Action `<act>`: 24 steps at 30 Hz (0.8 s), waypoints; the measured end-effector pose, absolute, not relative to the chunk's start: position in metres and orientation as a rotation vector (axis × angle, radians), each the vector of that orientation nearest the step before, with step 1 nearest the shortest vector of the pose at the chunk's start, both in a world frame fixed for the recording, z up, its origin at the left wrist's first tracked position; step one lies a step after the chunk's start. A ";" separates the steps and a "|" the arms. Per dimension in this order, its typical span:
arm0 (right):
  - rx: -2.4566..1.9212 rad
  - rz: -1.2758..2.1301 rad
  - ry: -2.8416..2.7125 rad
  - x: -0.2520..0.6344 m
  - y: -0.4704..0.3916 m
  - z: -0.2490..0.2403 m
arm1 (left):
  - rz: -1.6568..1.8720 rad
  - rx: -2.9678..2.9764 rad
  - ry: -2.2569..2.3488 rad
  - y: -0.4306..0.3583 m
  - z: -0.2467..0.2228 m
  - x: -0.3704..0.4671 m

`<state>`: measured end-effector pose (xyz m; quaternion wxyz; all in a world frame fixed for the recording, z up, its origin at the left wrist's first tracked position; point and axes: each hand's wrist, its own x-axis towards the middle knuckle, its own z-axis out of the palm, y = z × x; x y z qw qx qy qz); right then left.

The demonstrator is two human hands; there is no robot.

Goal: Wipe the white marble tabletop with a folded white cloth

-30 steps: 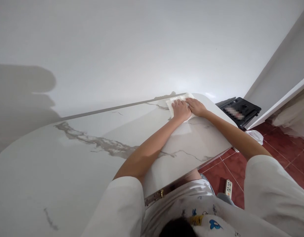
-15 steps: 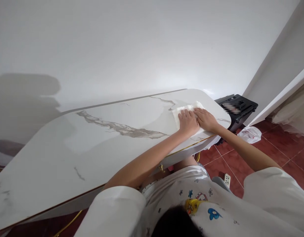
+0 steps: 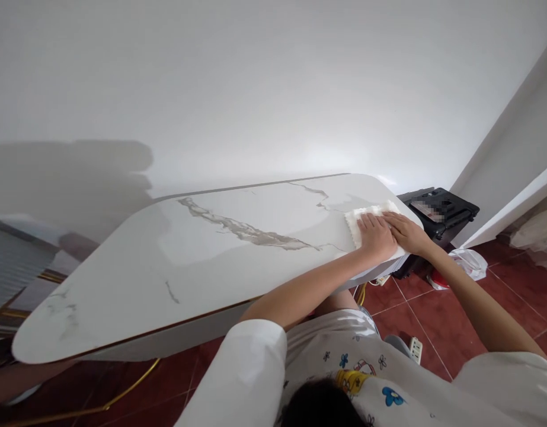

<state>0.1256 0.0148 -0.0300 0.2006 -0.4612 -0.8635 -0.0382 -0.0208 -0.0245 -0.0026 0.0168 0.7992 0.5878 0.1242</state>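
A white wiping cloth (image 3: 352, 225) with a scalloped edge lies at the right end of a white marble-patterned tabletop (image 3: 255, 267). My left hand (image 3: 377, 238) presses down on it, fingers together and slightly bent over the fabric. Against it rests my right hand (image 3: 407, 233), also on the cloth and near the table's rounded right corner; its fingertips meet the left hand's fingers. Both hands grip the cloth against the surface, and part of it is hidden beneath them.
A white wall (image 3: 255, 89) stands behind the table. To the right are a black case (image 3: 446, 213) and a white plastic bag (image 3: 471, 263) on the red tiled floor (image 3: 455, 311). A power strip (image 3: 415, 350) lies near my body; a yellow hose (image 3: 131, 388) runs below the table.
Both hands and the cloth have slid right along the tabletop, closer to its right end. The view has shifted, showing more of the table's left end.
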 end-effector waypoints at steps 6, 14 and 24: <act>-1.329 -0.157 -2.411 0.140 0.041 -0.028 | 0.455 2.493 1.767 0.004 -0.007 -0.007; -1.304 -0.093 -2.424 0.119 0.132 -0.024 | 0.504 2.378 1.893 0.084 -0.005 -0.018; -1.285 -0.054 -2.424 0.079 0.229 -0.028 | 0.535 2.275 1.982 0.173 -0.008 -0.051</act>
